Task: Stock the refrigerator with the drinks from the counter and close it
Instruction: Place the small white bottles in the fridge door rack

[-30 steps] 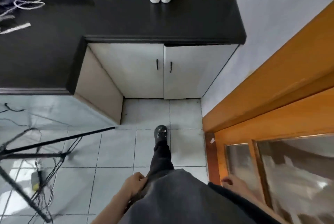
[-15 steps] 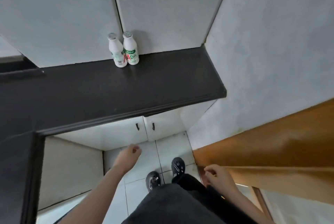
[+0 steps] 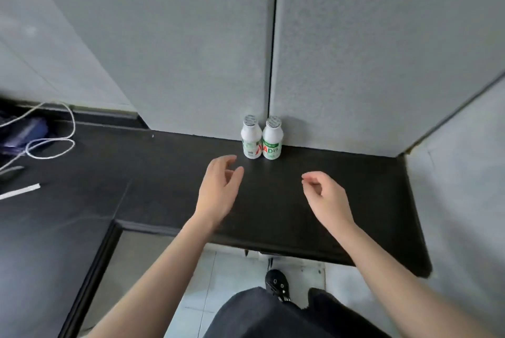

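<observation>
Where the worktop (image 3: 363, 201) meets grey panels (image 3: 191, 64), the left bottle (image 3: 251, 141) touches the right bottle (image 3: 272, 142); the left hand (image 3: 218, 190) and right hand (image 3: 326, 198) hover near, empty, loosely curled.

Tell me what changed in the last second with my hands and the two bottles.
Both hands came up from your sides and reached forward over the black counter: the left hand nears the white drink bottles, the right hand trails; neither holds anything. The bottles stayed upright, side by side.

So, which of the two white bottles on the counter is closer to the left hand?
The left bottle of the pair: it stands just beyond the left hand. The right bottle beside it is farther off.
</observation>
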The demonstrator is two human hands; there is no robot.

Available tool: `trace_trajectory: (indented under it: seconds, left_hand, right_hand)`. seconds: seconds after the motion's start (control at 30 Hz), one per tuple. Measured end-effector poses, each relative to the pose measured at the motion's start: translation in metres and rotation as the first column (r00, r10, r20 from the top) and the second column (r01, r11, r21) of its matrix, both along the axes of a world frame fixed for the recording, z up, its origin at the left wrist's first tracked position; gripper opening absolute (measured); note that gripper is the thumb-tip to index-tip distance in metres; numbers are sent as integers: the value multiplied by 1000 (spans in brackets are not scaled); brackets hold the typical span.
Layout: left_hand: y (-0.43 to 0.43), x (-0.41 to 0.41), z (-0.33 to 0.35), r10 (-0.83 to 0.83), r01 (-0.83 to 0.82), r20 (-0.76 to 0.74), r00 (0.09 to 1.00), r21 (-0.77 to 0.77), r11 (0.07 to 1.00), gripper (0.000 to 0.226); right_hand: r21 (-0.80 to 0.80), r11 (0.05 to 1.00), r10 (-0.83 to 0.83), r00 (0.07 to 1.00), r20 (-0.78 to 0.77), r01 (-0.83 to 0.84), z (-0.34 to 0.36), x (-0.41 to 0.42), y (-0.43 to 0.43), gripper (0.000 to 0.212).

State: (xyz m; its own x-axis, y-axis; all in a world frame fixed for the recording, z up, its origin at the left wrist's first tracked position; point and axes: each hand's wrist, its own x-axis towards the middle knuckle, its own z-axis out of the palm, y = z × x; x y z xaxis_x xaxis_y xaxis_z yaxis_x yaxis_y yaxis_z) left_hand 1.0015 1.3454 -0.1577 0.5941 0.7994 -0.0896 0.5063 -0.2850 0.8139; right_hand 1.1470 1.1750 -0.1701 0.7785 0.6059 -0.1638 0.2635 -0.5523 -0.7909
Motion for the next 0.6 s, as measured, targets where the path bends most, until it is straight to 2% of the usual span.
trace_trajectory:
  seconds: [0.1, 0.2, 0.33, 0.4, 0.6]
  left_hand:
    - [26, 35, 12, -18, 16, 11, 1000, 173, 985, 43]
    - [42, 59, 9, -119, 129, -52, 991, 283, 950, 50]
    - [51, 75, -6, -182, 219, -152, 972, 289, 932, 53]
    - [55, 79, -13, -177, 205, -115, 977, 304, 930, 51]
    - [53, 85, -19, -83, 77, 6, 997, 287, 955, 36]
  right_hand:
    - [24, 995, 94, 985, 142, -98, 16, 26, 53, 28]
    - [22, 978, 192, 939, 284, -206, 22, 39, 90, 38]
    - [-50, 958, 279, 870, 408, -284, 17, 47, 111, 48]
    - [-79, 949, 305, 836, 456, -304, 13, 52, 115, 46]
    - [-81, 940, 328, 815, 478, -331, 10, 67, 115, 38]
